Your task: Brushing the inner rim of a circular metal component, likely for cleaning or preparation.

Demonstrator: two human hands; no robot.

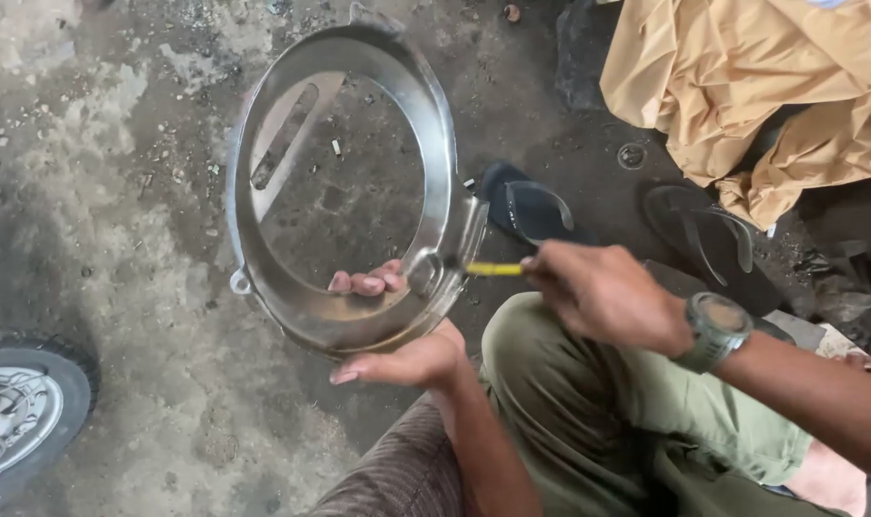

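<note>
Metal ring cover (349, 191), one, gripped by left hand (407, 359) fingers; right hand (598, 292) fingers pinch one yellow tool (493, 269).

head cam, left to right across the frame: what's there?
Wheel → metal ring cover, held at its lower edge by the left hand → yellow-handled tool → right hand → wristwatch → tan cloth at upper right. The sandals overlap the hands' span, so I left them out.
</note>
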